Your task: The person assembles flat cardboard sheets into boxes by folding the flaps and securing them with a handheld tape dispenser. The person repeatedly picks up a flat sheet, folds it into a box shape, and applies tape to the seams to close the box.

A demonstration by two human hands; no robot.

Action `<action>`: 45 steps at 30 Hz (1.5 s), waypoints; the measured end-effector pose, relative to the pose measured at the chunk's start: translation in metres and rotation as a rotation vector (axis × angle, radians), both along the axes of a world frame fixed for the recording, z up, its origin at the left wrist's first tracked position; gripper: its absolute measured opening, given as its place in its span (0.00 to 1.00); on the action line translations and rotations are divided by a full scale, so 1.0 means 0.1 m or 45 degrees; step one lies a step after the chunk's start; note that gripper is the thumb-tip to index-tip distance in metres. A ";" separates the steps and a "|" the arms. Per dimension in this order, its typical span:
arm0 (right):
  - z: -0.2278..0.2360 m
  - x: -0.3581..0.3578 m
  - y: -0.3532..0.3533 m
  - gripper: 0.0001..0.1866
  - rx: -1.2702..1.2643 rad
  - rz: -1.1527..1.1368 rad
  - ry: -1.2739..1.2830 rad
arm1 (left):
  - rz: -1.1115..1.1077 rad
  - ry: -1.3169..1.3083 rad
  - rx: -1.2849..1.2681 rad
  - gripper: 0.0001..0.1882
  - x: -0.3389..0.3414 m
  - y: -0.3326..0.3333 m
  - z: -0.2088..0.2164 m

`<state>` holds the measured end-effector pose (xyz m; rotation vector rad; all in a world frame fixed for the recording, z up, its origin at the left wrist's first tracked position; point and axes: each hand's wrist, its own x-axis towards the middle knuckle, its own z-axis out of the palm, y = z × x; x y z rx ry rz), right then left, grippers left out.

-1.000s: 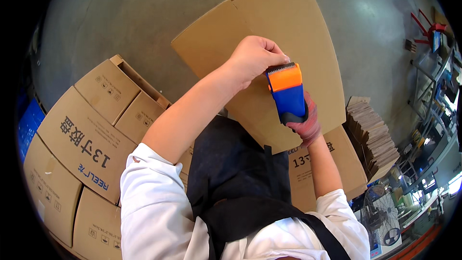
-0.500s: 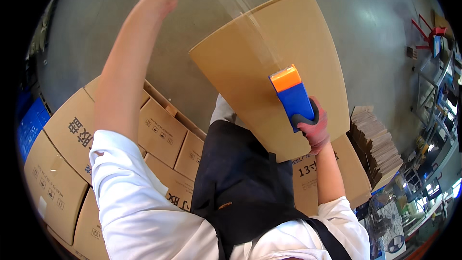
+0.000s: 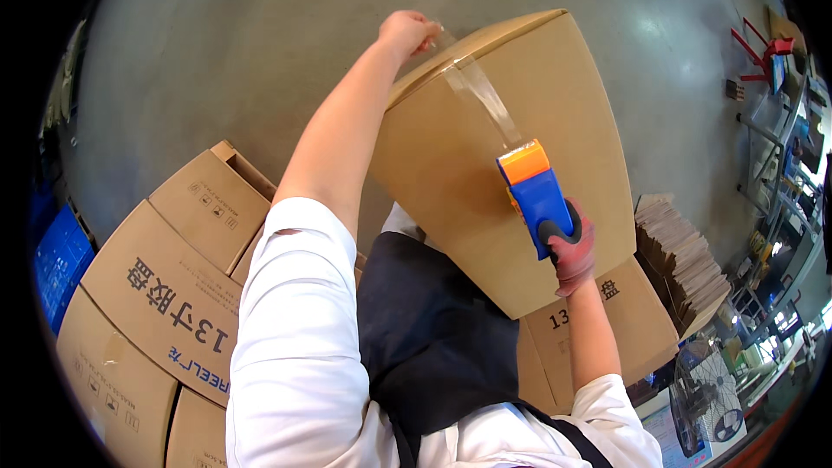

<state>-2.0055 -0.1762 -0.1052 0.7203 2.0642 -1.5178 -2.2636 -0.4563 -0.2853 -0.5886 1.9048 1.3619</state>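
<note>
Left hand: fingers pinching tape
Right hand: fingers gripping dispenser over box
Floor: grey
Cartons: lower left
Fan: lower right

At right of center, the right hand covers part of the tape dispenser; at far left, a blue object is cut off.

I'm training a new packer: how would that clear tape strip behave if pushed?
The clear tape strip is probably floppy, looking thin and see-through. It may fold easily: it appears creased between the left hand and the blue-and-orange dispenser.
</note>
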 end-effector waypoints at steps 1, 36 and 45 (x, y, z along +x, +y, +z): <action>0.01 0.00 -0.02 0.40 0.013 -0.008 0.012 | -0.078 -0.057 -0.028 0.10 0.07 0.07 -0.08; 1.29 3.54 3.00 0.42 0.592 0.289 -1.120 | -0.977 1.706 -1.067 0.29 0.67 1.12 0.92; 1.02 3.61 3.06 0.44 0.515 0.287 -1.222 | -1.943 1.262 -0.487 0.33 2.62 2.65 1.29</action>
